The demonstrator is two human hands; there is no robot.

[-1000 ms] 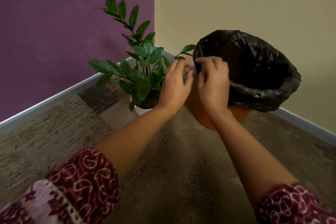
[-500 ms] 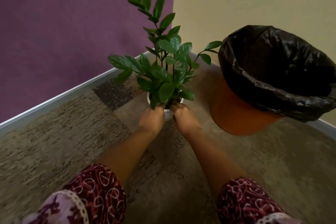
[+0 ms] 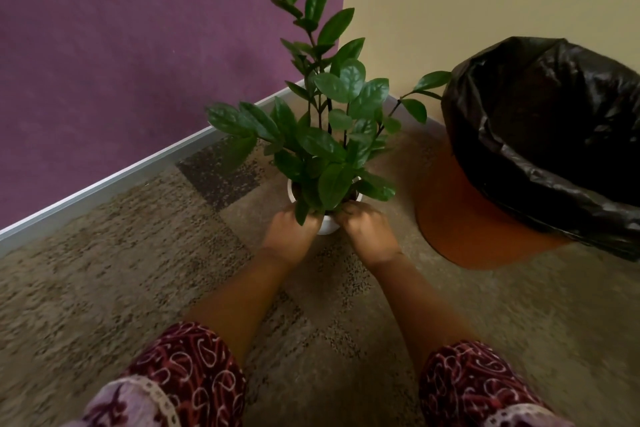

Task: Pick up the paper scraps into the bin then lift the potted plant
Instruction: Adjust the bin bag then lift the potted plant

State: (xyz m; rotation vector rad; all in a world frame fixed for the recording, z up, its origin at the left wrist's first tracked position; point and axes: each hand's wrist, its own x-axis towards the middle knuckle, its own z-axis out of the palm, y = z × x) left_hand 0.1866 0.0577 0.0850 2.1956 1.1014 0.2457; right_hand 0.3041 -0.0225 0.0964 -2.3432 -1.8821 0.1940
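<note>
Head view: the potted plant [image 3: 325, 149] stood on the carpet [image 3: 138, 270] in the room's corner, stems upright, its white pot [image 3: 327, 227] directly ahead of both hands. The left hand [image 3: 292, 230] and right hand [image 3: 365, 230] clasped the pot from opposite sides, equally near, with fingertips hidden under the leaves. The plant's long axis was vertical, so the lift would probably run straight up. Just right of the plant sat the orange bin [image 3: 467, 218] with its black liner [image 3: 554, 114], one leaf close to the liner.

no readable text, labels or signs
</note>
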